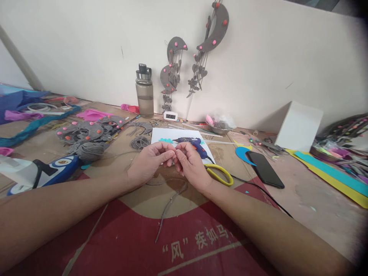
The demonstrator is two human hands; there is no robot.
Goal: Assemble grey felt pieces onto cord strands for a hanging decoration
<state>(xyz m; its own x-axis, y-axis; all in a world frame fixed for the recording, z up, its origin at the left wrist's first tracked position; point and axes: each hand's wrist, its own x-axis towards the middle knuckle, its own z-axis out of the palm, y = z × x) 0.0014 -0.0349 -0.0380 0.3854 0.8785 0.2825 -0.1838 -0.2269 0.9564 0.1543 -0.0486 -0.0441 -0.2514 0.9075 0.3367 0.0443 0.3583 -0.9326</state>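
My left hand [152, 159] and my right hand [191, 163] meet at the middle of the table, thumbs and fingertips pinched together. A strand of grey yarn [166, 209] trails below them toward me and seems to lead up into both pinches; the fingers hide the gripped part. Just behind the hands, a blue hot glue gun [198, 143] lies on a white sheet [178, 133] with a turquoise cut-out [166, 140]. Beside my right wrist are the yellow handles of scissors [221, 174]. A coil of grey yarn [140, 143] lies beyond my left hand.
Left are a grey yarn ball [89, 150], dotted grey crescents [83, 132] and a blue-white power strip [57, 166]. A bottle [145, 92] and a small clock [170, 115] stand at the wall. Right lie a phone [266, 168], a blue crescent [244, 155] and a black cable [261, 188].
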